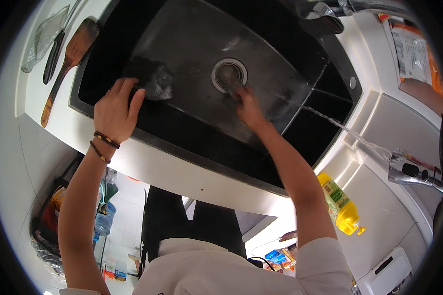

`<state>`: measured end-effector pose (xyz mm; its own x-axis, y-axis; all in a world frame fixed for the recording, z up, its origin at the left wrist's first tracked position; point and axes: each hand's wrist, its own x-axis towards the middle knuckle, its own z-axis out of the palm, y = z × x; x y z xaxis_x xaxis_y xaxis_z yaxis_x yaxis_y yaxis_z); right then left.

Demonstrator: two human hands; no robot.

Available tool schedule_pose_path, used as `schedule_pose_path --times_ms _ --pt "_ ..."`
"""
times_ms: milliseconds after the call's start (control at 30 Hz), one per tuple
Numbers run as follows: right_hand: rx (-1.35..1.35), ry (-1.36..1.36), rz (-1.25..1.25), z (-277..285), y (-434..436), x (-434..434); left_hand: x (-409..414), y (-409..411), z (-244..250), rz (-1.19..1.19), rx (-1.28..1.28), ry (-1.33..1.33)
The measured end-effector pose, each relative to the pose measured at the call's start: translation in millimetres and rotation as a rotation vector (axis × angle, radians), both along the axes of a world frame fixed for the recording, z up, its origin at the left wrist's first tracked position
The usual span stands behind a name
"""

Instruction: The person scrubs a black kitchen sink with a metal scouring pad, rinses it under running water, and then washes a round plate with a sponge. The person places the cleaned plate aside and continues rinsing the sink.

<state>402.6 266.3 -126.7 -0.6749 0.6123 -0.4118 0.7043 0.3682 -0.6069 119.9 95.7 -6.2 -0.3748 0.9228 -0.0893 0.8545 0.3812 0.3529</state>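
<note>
My right hand (249, 108) reaches into the dark sink (184, 44) and grips a blurred greyish item (229, 75) over the round metal drain (245, 76). What the item is, I cannot tell. Over the sink's near left rim is my left hand (118, 101), thumb and fingers apart, nothing seen in its grasp. Just beyond its fingertips lies a piece of silvery mesh (161, 84) in the sink; whether they touch is unclear. From a chrome faucet head (409, 169) at the right, a stream of water (328, 118) runs into the sink.
Left of the sink, a wooden spatula (75, 48), a black-handled utensil (54, 55) and a mesh cloth (44, 38) lie on the white counter (206, 175). A yellow bottle (339, 206) is beside my right forearm. Chrome fittings (325, 14) overhang the far right corner.
</note>
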Motion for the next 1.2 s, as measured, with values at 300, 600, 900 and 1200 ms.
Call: schedule_pose_path --times_ms 300,600,900,1200 --pt "-0.452 -0.24 0.275 -8 -60 24 1 0 2 0.006 -0.038 0.025" --pt "-0.629 0.007 0.301 4 -63 10 -11 47 -23 -0.112 -0.702 -0.069" --pt "-0.153 -0.051 0.668 -2 -69 -33 -8 76 -86 -0.167 -1.085 0.041" --pt "0.284 0.029 0.431 -14 -31 -95 -50 65 -46 -0.268 -0.641 0.006"
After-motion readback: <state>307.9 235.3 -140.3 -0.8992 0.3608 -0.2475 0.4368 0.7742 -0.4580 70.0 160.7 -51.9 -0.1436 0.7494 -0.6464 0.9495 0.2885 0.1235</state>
